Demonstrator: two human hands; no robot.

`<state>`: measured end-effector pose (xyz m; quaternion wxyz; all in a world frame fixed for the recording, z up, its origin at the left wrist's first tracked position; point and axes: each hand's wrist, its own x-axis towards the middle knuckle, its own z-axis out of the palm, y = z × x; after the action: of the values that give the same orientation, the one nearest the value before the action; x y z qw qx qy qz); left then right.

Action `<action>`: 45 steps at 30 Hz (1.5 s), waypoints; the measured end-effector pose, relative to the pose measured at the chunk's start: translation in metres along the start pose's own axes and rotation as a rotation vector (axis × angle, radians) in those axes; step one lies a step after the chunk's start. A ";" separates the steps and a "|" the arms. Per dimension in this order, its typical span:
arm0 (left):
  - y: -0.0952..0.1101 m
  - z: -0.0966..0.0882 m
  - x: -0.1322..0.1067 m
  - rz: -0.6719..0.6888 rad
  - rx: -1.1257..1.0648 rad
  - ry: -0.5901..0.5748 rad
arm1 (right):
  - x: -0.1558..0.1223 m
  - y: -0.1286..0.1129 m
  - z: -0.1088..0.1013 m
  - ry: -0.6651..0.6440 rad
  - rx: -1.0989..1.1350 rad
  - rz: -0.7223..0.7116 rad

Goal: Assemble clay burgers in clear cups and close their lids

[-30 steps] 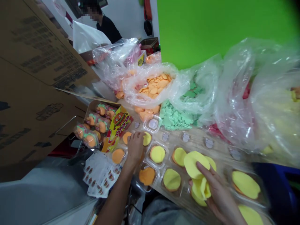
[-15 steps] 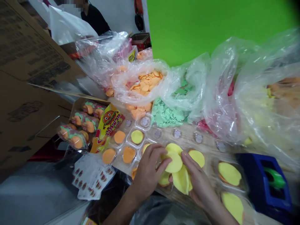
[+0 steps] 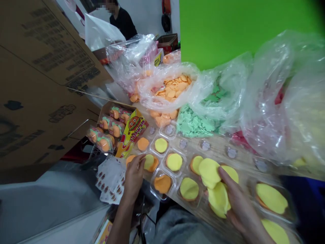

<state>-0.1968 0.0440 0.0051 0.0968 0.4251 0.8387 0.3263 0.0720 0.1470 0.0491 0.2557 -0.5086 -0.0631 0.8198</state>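
Observation:
My left hand (image 3: 133,178) pinches a soft yellow disc (image 3: 148,162) over an orange disc (image 3: 155,165) in a clear plastic cup at the left of the rows. A loose stack of yellow discs (image 3: 209,172) is in my right hand (image 3: 237,200), thumb on top, its fingers mostly hidden below. Under and around that stack, clear cups hold orange discs topped with yellow ones, such as the yellow-topped piece (image 3: 189,189). One orange disc (image 3: 162,184) in the front cup has no yellow on it.
Open plastic bags of orange pieces (image 3: 175,88) and green pieces (image 3: 196,123) stand behind the cups. At left are a display box (image 3: 134,125) of wrapped burger-shaped candies, printed cards (image 3: 111,178) and a large carton (image 3: 38,112). A person in black (image 3: 124,22) is farther back.
My left hand has moved left from the stack to the left cup, carrying one yellow disc. Two more cups now show yellow tops. The camera view has shifted left.

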 end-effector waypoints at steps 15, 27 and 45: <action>0.021 0.014 -0.028 0.224 0.076 -0.189 | -0.001 0.005 0.007 -0.049 -0.006 -0.013; 0.103 0.029 -0.037 -0.196 -0.659 -0.286 | -0.007 0.017 0.021 -0.216 -0.121 -0.026; 0.028 0.030 -0.055 0.139 0.178 -0.273 | -0.006 0.009 0.012 -0.104 -0.159 -0.050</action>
<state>-0.1313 0.0271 -0.0063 0.1492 0.5294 0.8119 0.1957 0.0602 0.1384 0.0562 0.2313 -0.4822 -0.1538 0.8309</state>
